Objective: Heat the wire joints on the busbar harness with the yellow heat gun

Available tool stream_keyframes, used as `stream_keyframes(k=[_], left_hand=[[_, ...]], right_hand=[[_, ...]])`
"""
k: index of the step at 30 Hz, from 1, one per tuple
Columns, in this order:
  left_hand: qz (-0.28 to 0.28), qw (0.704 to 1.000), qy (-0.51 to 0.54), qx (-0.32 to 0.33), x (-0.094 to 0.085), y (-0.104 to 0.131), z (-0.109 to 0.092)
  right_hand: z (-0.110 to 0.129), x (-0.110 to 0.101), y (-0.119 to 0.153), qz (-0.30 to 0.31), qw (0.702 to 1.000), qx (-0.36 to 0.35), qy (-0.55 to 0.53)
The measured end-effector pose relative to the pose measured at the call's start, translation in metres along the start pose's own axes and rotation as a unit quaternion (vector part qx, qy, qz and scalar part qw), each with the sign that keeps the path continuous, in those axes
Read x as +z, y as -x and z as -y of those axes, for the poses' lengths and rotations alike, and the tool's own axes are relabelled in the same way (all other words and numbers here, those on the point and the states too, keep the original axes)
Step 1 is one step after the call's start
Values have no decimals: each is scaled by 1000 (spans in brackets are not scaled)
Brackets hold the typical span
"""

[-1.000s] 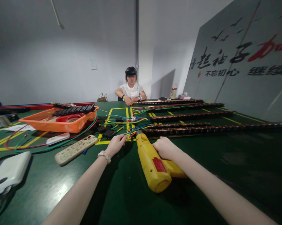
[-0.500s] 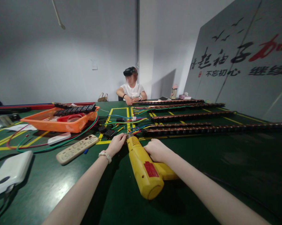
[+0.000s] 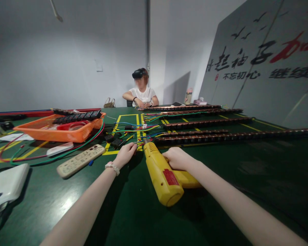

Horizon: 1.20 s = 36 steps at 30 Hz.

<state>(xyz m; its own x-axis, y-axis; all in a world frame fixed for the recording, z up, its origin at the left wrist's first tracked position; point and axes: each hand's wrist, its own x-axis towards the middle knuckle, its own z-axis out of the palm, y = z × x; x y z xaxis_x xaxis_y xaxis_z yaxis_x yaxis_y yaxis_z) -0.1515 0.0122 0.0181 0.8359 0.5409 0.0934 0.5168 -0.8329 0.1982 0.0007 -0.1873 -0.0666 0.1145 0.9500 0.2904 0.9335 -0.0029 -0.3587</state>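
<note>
My right hand [image 3: 178, 158] is closed round the handle of a yellow heat gun [image 3: 161, 174], whose metal nozzle points away from me toward the coloured wires [image 3: 150, 140]. Left of the nozzle, my left hand [image 3: 126, 153] is pinched at the near ends of those wires; what lies between its fingertips is too small to make out. The wires run to long dark strips [image 3: 207, 137] stretching off to the right. Black connectors [image 3: 116, 141] lie just beyond my left hand.
An orange basket [image 3: 74, 136] with parts stands at the left. Nearer lie a beige power strip [image 3: 81, 160], a white device [image 3: 9, 186], a blue piece [image 3: 91, 163] and loose cables. Across the table sits a person [image 3: 143, 92] wearing a headset.
The heat gun and my right hand have shifted slightly right, so the nozzle is farther from my left hand. The view has moved a little. The person's hands across the table have moved.
</note>
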Motion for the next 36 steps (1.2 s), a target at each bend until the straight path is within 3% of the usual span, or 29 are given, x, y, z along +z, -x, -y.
stream_keyframes(k=[6, 18, 28, 36], left_hand=[[12, 999, 29, 5, 0, 0, 4], [13, 999, 46, -1, 1, -1, 2], [25, 992, 120, -29, 3, -4, 2], [40, 993, 110, -17, 4, -7, 9]], right_hand=[[-17, 1, 9, 7, 999, 43, 6], [-15, 0, 6, 24, 998, 47, 22], [9, -1, -1, 33, 999, -5, 24], [18, 0, -4, 31, 999, -28, 20]])
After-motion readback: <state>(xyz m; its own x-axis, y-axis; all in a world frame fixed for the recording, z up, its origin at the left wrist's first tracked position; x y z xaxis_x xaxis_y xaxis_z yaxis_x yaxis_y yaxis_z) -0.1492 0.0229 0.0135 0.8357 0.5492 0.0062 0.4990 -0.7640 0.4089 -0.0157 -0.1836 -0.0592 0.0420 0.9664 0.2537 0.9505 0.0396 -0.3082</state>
